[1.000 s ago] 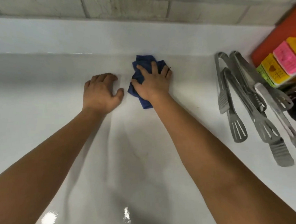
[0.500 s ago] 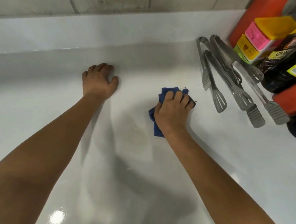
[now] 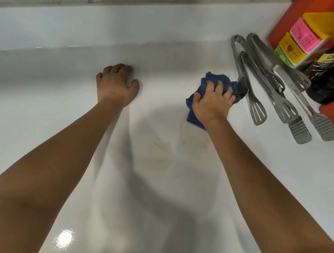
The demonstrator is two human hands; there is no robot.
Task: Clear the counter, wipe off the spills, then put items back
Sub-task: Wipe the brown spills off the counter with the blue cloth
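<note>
Head view looks down on a glossy white counter (image 3: pixel 159 184), and every place here is given from the blue cloth (image 3: pixel 209 84). Nearer the camera than the cloth, two bare forearms reach in, with faint brownish smears on the surface between them. The right hand (image 3: pixel 212 103) lies on top of the cloth, fingers bent and gripping it against the counter. Well off to the cloth's left, the left hand (image 3: pixel 116 87) rests on the counter with fingers curled under, holding nothing. Touching the cloth's right edge lie several metal tongs (image 3: pixel 276 93). Beyond the tongs, to the cloth's far right, stand a dark bottle (image 3: pixel 331 77), coloured boxes (image 3: pixel 302 40) and an orange board (image 3: pixel 295 15). Behind the cloth rises the white backsplash (image 3: pixel 109 30).
</note>
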